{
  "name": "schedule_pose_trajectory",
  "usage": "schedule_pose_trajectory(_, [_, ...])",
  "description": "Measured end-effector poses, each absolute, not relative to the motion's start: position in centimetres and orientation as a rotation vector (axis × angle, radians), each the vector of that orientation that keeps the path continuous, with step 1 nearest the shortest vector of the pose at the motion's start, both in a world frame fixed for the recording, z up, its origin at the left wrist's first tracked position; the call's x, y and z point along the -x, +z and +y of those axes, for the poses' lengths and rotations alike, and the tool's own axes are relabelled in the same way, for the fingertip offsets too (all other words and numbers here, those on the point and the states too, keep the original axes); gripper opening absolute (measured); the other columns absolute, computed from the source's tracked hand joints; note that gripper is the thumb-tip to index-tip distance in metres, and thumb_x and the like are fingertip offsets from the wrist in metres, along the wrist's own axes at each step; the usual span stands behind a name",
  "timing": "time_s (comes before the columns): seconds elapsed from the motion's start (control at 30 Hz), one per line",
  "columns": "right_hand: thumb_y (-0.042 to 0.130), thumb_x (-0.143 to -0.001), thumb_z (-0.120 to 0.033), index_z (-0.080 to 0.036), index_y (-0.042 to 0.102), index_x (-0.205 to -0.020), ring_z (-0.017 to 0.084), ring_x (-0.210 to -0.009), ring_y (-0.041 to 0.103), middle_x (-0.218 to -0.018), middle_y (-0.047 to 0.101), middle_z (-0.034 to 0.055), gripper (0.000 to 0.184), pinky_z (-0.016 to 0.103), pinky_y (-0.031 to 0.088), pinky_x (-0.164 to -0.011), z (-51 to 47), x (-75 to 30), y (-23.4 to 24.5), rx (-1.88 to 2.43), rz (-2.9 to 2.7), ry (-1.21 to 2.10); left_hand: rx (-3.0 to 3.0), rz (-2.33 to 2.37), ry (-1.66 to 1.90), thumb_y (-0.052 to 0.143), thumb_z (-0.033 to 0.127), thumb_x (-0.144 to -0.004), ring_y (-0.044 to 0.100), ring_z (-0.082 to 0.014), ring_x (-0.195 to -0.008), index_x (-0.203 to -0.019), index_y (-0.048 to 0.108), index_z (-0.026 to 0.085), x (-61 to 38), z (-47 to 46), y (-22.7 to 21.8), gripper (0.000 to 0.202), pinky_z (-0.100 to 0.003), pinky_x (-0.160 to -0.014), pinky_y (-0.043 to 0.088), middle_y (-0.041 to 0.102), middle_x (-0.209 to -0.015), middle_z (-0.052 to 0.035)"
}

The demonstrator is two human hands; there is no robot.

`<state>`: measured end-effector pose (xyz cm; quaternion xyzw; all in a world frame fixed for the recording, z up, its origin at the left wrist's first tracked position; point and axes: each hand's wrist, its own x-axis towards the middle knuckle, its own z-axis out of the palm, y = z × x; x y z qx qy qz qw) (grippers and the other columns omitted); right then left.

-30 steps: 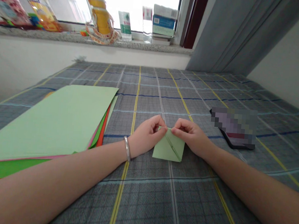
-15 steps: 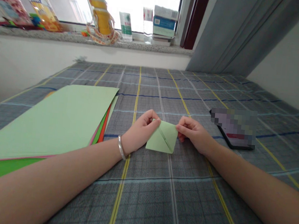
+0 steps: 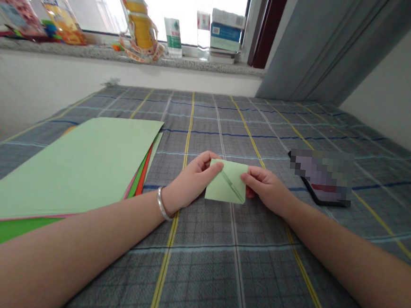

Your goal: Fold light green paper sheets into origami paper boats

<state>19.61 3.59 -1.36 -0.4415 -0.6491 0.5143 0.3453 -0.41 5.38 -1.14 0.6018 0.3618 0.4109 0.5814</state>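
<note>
Fingers (image 3: 214,168) of left hand (image 3: 189,185) and right hand (image 3: 266,189) clamp the paper (image 3: 224,189) at its 9 and 3 o'clock edges, likely steadying its crease upward over the cloth (image 3: 219,250); stack (image 3: 84,163) lies at 9 o'clock.

Matt paper on woven checked cloth

Folded green paper square (image 3: 226,188) and paper stack (image 3: 72,167) look matt and smooth; bedsheet (image 3: 218,259) is textured cloth; bracelet (image 3: 161,204) shiny metal.

- bright daylight pours through the window (image 3: 188,5), which is blown out to white
- soft, faint shadows lie under the forearms
- edges bend with wide-angle distortion
- the phone (image 3: 321,177) is pixelated
</note>
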Motion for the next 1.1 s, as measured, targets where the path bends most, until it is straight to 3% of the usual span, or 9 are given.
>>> schedule_pose_trajectory(0.13, [0.053, -0.084, -0.052, -0.019, 0.049, -0.070, 0.009, -0.050, 0.045, -0.057, 0.049, -0.0043, 0.036, 0.024, 0.038, -0.049, 3.78, -19.74, -1.31, 1.175, -1.607, 1.251, -1.515, 0.757, 0.815, 0.059, 0.037, -0.085, 0.062, -0.0144, -0.081, -0.104, 0.055, 0.015, 0.46, 5.60, -1.23, 0.029, -0.027, -0.074, 0.050, 0.066, -0.094, -0.0047])
schedule_pose_trajectory(0.2, [0.054, -0.084, -0.052, -0.019, 0.051, -0.072, 0.009, -0.050, 0.046, -0.057, 0.050, -0.0043, 0.035, 0.024, 0.038, -0.049, 3.83, -19.71, -1.32, 1.171, -1.603, 1.244, -1.569, 0.754, 0.751, 0.057, 0.037, -0.086, 0.062, -0.0156, -0.084, -0.107, 0.057, 0.014, 0.53, 5.66, -1.21, 0.032, -0.029, -0.078, 0.049, 0.066, -0.098, -0.0067])
schedule_pose_trajectory(0.4, [0.063, -0.078, -0.046, -0.017, 0.061, -0.086, 0.010, -0.057, 0.053, -0.072, 0.061, 0.0003, 0.031, 0.024, 0.042, -0.053, 3.71, -19.43, -1.66, 1.138, -1.741, 1.395, -1.671, 0.852, 0.791, 0.056, 0.042, -0.085, 0.058, -0.0129, -0.069, -0.103, 0.058, 0.013, 0.67, 5.67, -1.28, 0.034, -0.026, -0.064, 0.047, 0.065, -0.086, -0.0039])
schedule_pose_trajectory(0.6, [0.059, -0.082, -0.044, -0.017, 0.061, -0.082, 0.009, -0.050, 0.048, -0.057, 0.053, -0.0033, 0.027, 0.023, 0.036, -0.049, 3.56, -19.73, -1.69, 1.177, -1.760, 1.345, -1.744, 0.878, 0.729, 0.052, 0.044, -0.087, 0.048, -0.0089, -0.058, -0.093, 0.058, 0.013, 0.74, 5.67, -1.00, 0.032, -0.022, -0.056, 0.041, 0.058, -0.070, 0.0012])
schedule_pose_trajectory(0.9, [0.059, -0.080, -0.050, -0.017, 0.061, -0.078, 0.010, -0.050, 0.045, -0.054, 0.052, -0.0032, 0.033, 0.025, 0.034, -0.050, 3.73, -19.78, -1.67, 1.188, -1.725, 1.306, -1.742, 0.910, 0.693, 0.055, 0.044, -0.085, 0.051, -0.0094, -0.057, -0.087, 0.059, 0.014, 0.72, 5.47, -0.53, 0.030, -0.022, -0.058, 0.041, 0.061, -0.068, 0.0013])
schedule_pose_trajectory(1.1, [0.062, -0.077, -0.053, -0.019, 0.059, -0.083, 0.010, -0.053, 0.048, -0.067, 0.059, -0.0006, 0.035, 0.026, 0.039, -0.051, 3.63, -19.54, -1.54, 1.125, -1.631, 1.347, -1.716, 0.887, 0.679, 0.055, 0.043, -0.086, 0.054, -0.0096, -0.059, -0.089, 0.060, 0.014, 0.70, 5.38, -0.56, 0.030, -0.022, -0.059, 0.044, 0.064, -0.071, 0.0003])
